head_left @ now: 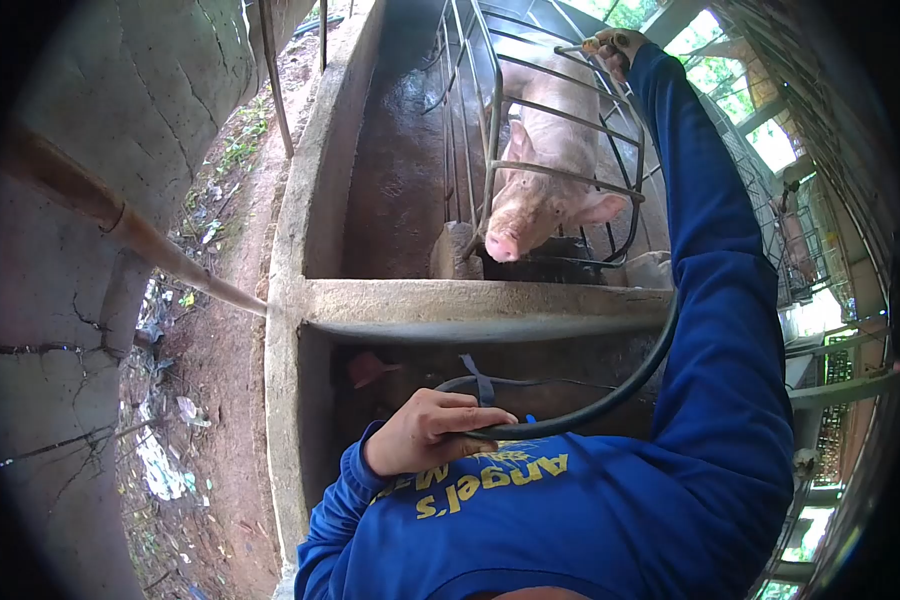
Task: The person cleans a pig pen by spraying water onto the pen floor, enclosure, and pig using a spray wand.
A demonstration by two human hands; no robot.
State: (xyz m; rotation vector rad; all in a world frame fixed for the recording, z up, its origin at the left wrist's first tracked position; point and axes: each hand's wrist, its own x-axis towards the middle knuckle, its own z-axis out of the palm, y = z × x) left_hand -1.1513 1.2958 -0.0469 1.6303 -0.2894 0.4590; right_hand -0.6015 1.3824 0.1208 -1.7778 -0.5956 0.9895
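Our left hand (440, 432) curls around a dark hose (592, 412), which arcs past the low concrete wall (490, 300) toward our right sleeve (718, 210). Our right hand (618, 50) is at the metal crate (494, 110) around a pig (560, 146); we cannot tell its grasp. A wide, loose bend should prevent kinks.

At six o'clock, the person's left hand (440, 432) curls around a dark hose (575, 419), which bends through four o'clock to three, beside a blue sleeve (725, 300). The right hand (620, 52) reaches to one o'clock, near the bars of a metal crate (570, 179); its grip is unclear. Inside the crate, a pig (560, 145) faces the low concrete wall (470, 300) at centre. A bamboo pole (150, 235) slants in from nine o'clock.
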